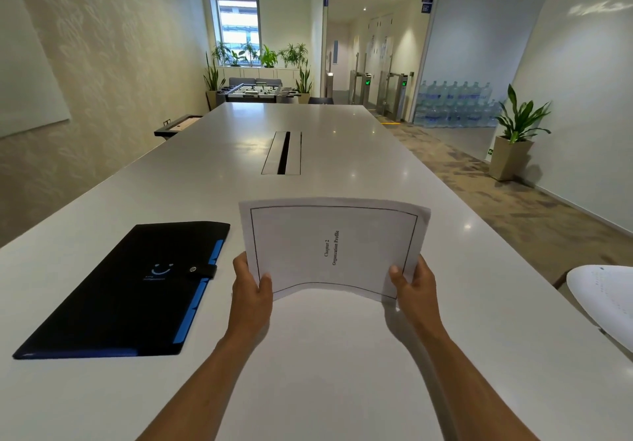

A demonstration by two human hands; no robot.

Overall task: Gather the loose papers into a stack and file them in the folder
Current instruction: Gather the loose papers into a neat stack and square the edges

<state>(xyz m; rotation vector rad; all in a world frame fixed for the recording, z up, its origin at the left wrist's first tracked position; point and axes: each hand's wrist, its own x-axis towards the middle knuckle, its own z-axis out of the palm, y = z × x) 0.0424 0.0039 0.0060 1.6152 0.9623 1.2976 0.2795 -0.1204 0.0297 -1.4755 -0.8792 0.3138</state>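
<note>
We hold the papers [334,249], thin white sheets gathered into one stack, up off the desk [342,372] in the near middle. The top sheet carries a thin black border and two short lines of print running sideways; the stack bows, its near edge arching upward between our hands. How many sheets it contains we cannot tell. Our left hand [251,290] pinches the near left corner, thumb on top, and our right hand [414,290] pinches the near right corner the same way, so each grip is clenched on the papers.

To the left, apart from the stack, one folder [126,290] lies flat and closed on the desk: black, matte, rectangular, with blue edging along its right side and a small strap fastened by a round snap.

The desk is long, smooth, glossy white, with one rectangular slot [282,153] farther along.
</note>
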